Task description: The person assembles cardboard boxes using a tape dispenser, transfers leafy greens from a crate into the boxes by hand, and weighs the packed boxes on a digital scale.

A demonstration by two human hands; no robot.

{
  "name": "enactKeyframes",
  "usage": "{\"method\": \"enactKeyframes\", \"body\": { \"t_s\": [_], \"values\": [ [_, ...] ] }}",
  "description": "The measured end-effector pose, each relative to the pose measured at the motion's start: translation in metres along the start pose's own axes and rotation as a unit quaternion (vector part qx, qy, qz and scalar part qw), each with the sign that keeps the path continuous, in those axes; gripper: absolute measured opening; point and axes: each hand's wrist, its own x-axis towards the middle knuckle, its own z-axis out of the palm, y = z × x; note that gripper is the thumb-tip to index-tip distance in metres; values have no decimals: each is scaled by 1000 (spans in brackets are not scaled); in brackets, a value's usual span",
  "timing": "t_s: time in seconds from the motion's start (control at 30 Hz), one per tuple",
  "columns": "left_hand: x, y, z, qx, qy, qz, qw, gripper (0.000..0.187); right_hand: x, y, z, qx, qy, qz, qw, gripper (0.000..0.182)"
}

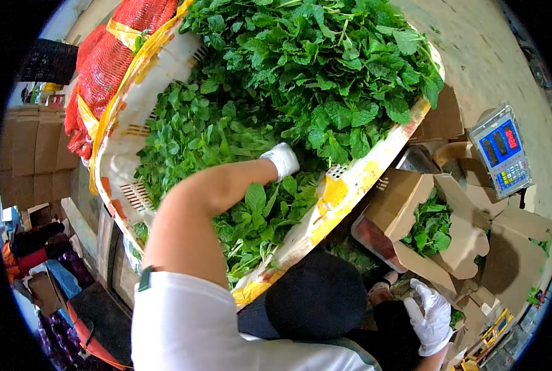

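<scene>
A large white plastic basket (116,139) with yellow tape on its rim holds heaps of leafy green mint (325,68). My left hand (282,161), in a white glove, reaches down among the leaves in the middle of the basket. Its fingers are hidden there, so any grip is out of sight. Outside the basket at lower right is my right hand (429,316), also white-gloved. Its fingers are apart and I see nothing held in them. Just beyond it stands an open cardboard box (399,201) with mint inside.
A digital scale display (501,151) stands upright at the right, near more open cartons (514,247). A co-worker in a black cap (316,297) is close below the basket, one hand (382,289) near the box. Red mesh sacks (112,74) lean at the upper left.
</scene>
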Motion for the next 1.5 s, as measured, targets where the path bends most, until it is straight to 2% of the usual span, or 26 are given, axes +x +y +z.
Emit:
{"method": "enactKeyframes", "body": {
  "t_s": [0.03, 0.07, 0.13, 0.17, 0.2, 0.27, 0.3, 0.33, 0.4, 0.53, 0.6, 0.67, 0.7, 0.8, 0.83, 0.87, 0.9, 0.93, 0.97, 1.03, 1.07, 1.13, 1.3, 1.37, 1.4, 1.5],
  "values": [
    [-20, 1, -6, 19, 44, 0, 999, 12, 0, 3, 2, -2, -2, 1, 1000, 33],
    [-26, 1, -8, 11, 40, -16, 999, 11, 1, 5, 2, -4, -3, 0, 1000, 33],
    [-32, 3, -29, 18, -73, -1, 997, 14, 6, 1, 0, -11, -9, -5, 1000, 32],
    [-15, 6, -14, -17, -3, -55, 998, 18, 8, -1, -1, -20, -17, -6, 1000, 32],
    [-7, 6, -14, -23, 9, -50, 998, 26, 11, -3, -2, -22, -18, -7, 1000, 32],
    [23, 9, 18, -41, 163, -93, 981, 39, 14, -6, -2, -24, -39, -13, 999, 31],
    [6, 9, 3, 120, 176, -22, 977, 49, 14, -7, 0, -23, -45, -11, 999, 31],
    [18, 1, 6, 5, 141, 0, 990, 45, 15, -7, 3, -25, -39, -17, 999, 31],
    [32, -1, 7, -10, 19, -51, 998, 42, 17, -7, 5, -30, -28, -21, 999, 31],
    [20, 3, -3, -48, 85, -28, 995, 32, 11, -6, 4, -60, -9, -25, 998, 32],
    [4, 2, -17, -139, -51, -52, 988, 27, 9, -8, 4, -50, -13, -12, 999, 31],
    [-4, 5, -6, -165, -21, -58, 984, 22, 6, -4, 6, -40, 0, -16, 999, 31],
    [-7, 4, -6, -69, -52, 7, 996, 22, 4, 1, 8, -48, 8, -23, 999, 31],
    [20, 1, 19, -96, -40, 3, 995, 18, 3, 3, 5, -67, -11, -6, 998, 32],
    [22, 3, 11, -69, -73, -9, 995, 28, 3, 2, 3, -74, -41, 17, 996, 33],
    [17, 5, 9, -69, -75, -9, 995, 28, 4, 2, 1, -72, -42, 17, 996, 33],
    [11, 6, 11, -13, 87, -17, 996, 35, 5, 2, 1, -61, -34, 10, 998, 33],
    [-5, 8, 2, 41, 244, -23, 969, 42, 6, 2, 1, -50, -29, 4, 998, 33],
    [-10, 8, -18, 52, 66, 3, 996, 39, 7, 2, 1, -23, -21, 11, 999, 33],
    [-10, 4, -49, 11, -148, -7, 989, 37, 10, 4, 4, -28, -13, 5, 1000, 33],
    [-3, 5, -49, -41, -183, -42, 981, 36, 12, 2, 2, -33, -17, 3, 999, 32],
    [-2, 9, -44, -65, -152, -52, 985, 36, 13, -3, 2, -65, -6, -31, 997, 32],
    [9, 6, -25, -52, -84, -47, 994, 30, 4, -6, 3, -65, -32, 4, 997, 32],
    [26, -1, 11, -103, -40, 14, 994, 28, 2, 1, 4, -57, -11, 17, 998, 33],
    [4, 5, -6, -115, -33, -21, 993, 28, 1, 3, 5, -54, -13, 17, 998, 33],
    [6, 5, -3, -100, -20, -40, 994, 29, 3, 9, 3, -84, -26, 13, 996, 33]
  ]
}}
